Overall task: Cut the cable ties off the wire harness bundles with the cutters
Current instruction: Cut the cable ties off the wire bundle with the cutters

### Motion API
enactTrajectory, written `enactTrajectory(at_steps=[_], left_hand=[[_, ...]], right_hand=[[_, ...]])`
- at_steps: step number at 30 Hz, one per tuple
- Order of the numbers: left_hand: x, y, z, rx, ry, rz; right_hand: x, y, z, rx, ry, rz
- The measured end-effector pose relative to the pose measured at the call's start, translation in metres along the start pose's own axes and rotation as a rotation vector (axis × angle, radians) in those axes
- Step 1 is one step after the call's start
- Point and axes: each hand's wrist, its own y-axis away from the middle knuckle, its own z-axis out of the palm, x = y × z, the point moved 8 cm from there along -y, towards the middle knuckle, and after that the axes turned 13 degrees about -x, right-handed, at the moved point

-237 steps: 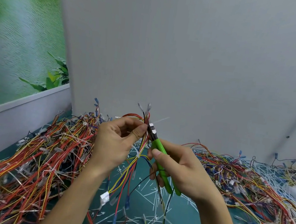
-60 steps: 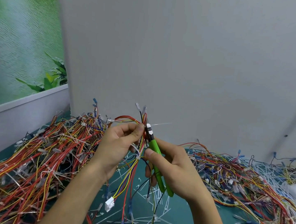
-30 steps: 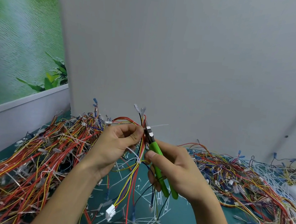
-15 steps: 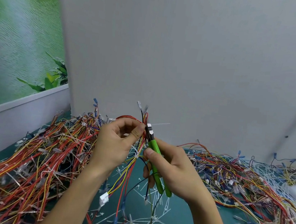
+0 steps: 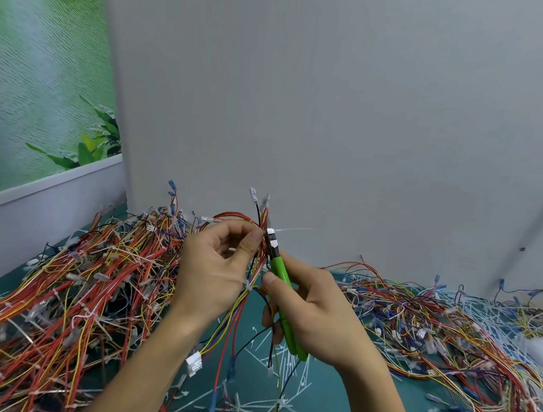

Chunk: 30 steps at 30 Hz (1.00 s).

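Well short of finished, judging by the table (image 5: 333, 411): plenty of snipped cable ties (image 5: 254, 406) littering the teal surface, yet facing a large heap of harnesses (image 5: 63, 282) on the left and another tangle (image 5: 436, 334) on the right, both with white ties showing among the wires.

Holding one thin wire harness bundle (image 5: 258, 263) upright above the table, between the two heaps. Pinching it near the top with the left hand (image 5: 213, 270), thumb pressed against the wires. Gripping the green cutters (image 5: 278, 270) in the right hand (image 5: 316, 313), fingers curled round both handles, tip set against the bundle just beside the left thumb. Cannot tell whether biting a tie or merely resting there; judging the white tie tail (image 5: 294, 228) jutting rightward at that height as uncut. Also noting a second tie (image 5: 247, 285) lower on the same bundle, and a white connector (image 5: 193, 365) dangling from its lower wires.

Against half a second back, next to nothing altered: same pinch, same cutter placement, same jutting tail. Against a second back, finding the connector hanging slightly higher and further left. Against the oldest frame, seeing the same tail in the same spot, so apparently working on the same tie throughout.
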Motion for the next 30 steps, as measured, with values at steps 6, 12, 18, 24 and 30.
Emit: enactTrajectory(at_steps=[6, 12, 18, 24, 30], left_hand=[[0.0048, -0.0003, 0.0036, -0.003, -0.038, 0.042], [0.0045, -0.002, 0.0065, -0.059, -0.052, 0.038], [0.0035, -0.0017, 0.0099, -0.08, -0.1, 0.032], [0.0026, 0.0003, 0.009, -0.064, -0.105, 0.018], [0.0044, 0.0001, 0.0085, -0.077, -0.141, 0.015]], right_hand=[[0.0019, 0.0007, -0.0029, 0.021, 0.0, 0.005], [0.0059, -0.0019, -0.0008, 0.019, 0.003, -0.006], [0.0077, -0.002, -0.0034, 0.039, 0.008, -0.01], [0.0059, -0.0019, -0.0044, 0.049, 0.014, -0.018], [0.0083, -0.0027, -0.0034, 0.052, -0.014, -0.006]])
